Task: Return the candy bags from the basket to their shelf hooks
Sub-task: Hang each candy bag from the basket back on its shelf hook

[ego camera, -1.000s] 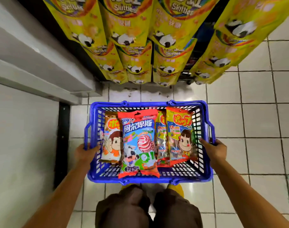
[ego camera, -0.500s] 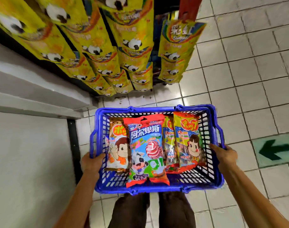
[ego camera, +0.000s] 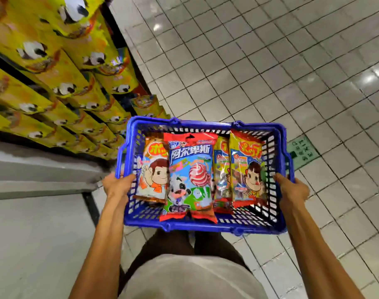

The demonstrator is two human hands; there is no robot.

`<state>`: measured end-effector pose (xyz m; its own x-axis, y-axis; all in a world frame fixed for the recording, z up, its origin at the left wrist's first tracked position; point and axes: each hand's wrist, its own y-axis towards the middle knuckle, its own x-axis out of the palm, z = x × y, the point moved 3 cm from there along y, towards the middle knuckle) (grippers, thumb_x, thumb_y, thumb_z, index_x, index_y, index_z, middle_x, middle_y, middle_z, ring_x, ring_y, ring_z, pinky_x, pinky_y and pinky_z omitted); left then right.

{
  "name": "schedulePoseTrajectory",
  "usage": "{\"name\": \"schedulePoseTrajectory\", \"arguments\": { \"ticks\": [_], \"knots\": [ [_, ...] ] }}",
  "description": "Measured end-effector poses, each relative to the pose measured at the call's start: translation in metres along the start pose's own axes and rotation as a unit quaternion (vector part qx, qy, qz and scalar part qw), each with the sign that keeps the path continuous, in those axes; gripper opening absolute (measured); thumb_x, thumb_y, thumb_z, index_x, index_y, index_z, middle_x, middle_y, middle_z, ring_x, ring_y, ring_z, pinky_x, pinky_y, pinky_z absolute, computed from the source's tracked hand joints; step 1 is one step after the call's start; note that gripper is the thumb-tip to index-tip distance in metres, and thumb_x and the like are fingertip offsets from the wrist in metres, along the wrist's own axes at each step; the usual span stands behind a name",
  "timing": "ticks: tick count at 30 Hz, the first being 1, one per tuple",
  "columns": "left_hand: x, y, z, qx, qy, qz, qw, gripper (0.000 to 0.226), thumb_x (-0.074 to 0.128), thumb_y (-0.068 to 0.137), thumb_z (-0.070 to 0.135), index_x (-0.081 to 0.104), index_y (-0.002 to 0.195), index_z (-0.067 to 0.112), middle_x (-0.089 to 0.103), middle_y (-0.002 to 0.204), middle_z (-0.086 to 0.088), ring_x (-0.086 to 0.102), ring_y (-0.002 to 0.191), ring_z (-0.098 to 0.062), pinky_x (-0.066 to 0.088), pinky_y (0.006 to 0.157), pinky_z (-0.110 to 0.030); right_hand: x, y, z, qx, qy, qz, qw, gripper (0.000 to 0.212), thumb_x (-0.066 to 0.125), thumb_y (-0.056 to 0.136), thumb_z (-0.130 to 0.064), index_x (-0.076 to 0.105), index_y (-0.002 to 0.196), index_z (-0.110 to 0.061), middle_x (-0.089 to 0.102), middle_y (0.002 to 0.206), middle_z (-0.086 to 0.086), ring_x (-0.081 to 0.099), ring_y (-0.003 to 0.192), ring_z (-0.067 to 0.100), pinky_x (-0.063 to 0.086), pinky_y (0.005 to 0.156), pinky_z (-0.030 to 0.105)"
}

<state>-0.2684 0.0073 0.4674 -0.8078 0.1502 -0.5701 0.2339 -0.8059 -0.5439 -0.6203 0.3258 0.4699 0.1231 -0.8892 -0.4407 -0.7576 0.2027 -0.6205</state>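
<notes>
Candy bags (ego camera: 189, 175), four by my count, lie flat and face up in the blue basket (ego camera: 205, 228), their tops toward its far edge. The left hand (ego camera: 117, 185) is curled over the basket's left rim and clamped on it. Just inside that rim is the orange bag (ego camera: 154, 171). The lollipop bag (ego camera: 190, 190) lies partly over it, its foot at the near edge. A narrower bag (ego camera: 222, 169) is half hidden between that one and the yellow-and-red bag (ego camera: 246, 169) by the right wall. The right hand (ego camera: 292, 188) grips the right rim in the same way, so neither hand is free. Off the basket's left side hang rows of yellow packs (ego camera: 76, 83).

These look like light, soft film pouches: slick, crinkly, floppy when lifted, with hard sweets inside that would shift. The sealed top strip is probably the best place to pinch one; the lollipop bag shows a hang hole there. It lies uppermost, so it should lift out first.
</notes>
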Motion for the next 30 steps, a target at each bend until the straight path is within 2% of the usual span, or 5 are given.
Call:
{"name": "schedulePoseTrajectory", "arguments": {
  "ticks": [12, 16, 20, 26, 30],
  "knots": [
    [0.131, -0.043, 0.159, 0.092, 0.019, -0.065, 0.993, 0.018, 0.076, 0.055, 0.008, 0.06, 0.058, 0.016, 0.064, 0.072, -0.017, 0.058, 0.066, -0.023, 0.053, 0.068, -0.043, -0.06, 0.082, -0.101, 0.029, 0.089, 0.056, 0.994, 0.04, 0.081, 0.066, -0.02, 0.066, 0.099, -0.001, 0.07, 0.098, 0.024, 0.069, 0.089, 0.042, 0.058, 0.077, 0.058],
    [0.192, -0.036, 0.223, 0.094, 0.039, -0.092, 0.991, 0.022, 0.081, 0.061, 0.014, 0.064, 0.071, 0.005, 0.06, 0.072, -0.016, 0.055, 0.062, -0.02, 0.048, 0.064, -0.036, -0.046, 0.128, -0.151, 0.046, 0.115, 0.06, 0.99, 0.041, 0.081, 0.069, -0.016, 0.066, 0.102, 0.002, 0.068, 0.088, 0.015, 0.065, 0.071, 0.031, 0.057, 0.062, 0.039],
    [0.257, -0.025, 0.298, 0.104, 0.039, -0.124, 0.986, 0.021, 0.074, 0.078, 0.001, 0.066, 0.097, -0.004, 0.06, 0.081, -0.02, 0.058, 0.075, -0.027, 0.051, 0.071, -0.048, -0.03, 0.166, -0.216, 0.058, 0.148, 0.089, 0.983, 0.032, 0.081, 0.071, -0.013, 0.064, 0.096, -0.003, 0.063, 0.072, 0.006, 0.059, 0.057, 0.019, 0.045, 0.048, 0.027],
    [0.347, -0.033, 0.427, 0.143, 0.069, -0.119, 0.98, 0.022, 0.079, 0.073, 0.008, 0.068, 0.092, 0.002, 0.063, 0.081, -0.016, 0.059, 0.073, -0.022, 0.05, 0.067, -0.037, -0.017, 0.232, -0.314, 0.048, 0.157, 0.127, 0.978, 0.031, 0.082, 0.068, -0.015, 0.065, 0.093, -0.003, 0.06, 0.066, 0.004, 0.057, 0.054, 0.019, 0.048, 0.052, 0.029],
    [0.422, -0.033, 0.5, 0.116, 0.057, -0.151, 0.98, 0.022, 0.076, 0.075, 0.004, 0.065, 0.093, 0.008, 0.066, 0.081, -0.013, 0.061, 0.062, -0.025, 0.05, 0.057, -0.029, -0.008, 0.294, -0.37, 0.059, 0.166, 0.142, 0.974, 0.036, 0.082, 0.064, -0.018, 0.068, 0.094, -0.005, 0.068, 0.078, 0.011, 0.065, 0.068, 0.029, 0.058, 0.071, 0.041]
  ]
}}
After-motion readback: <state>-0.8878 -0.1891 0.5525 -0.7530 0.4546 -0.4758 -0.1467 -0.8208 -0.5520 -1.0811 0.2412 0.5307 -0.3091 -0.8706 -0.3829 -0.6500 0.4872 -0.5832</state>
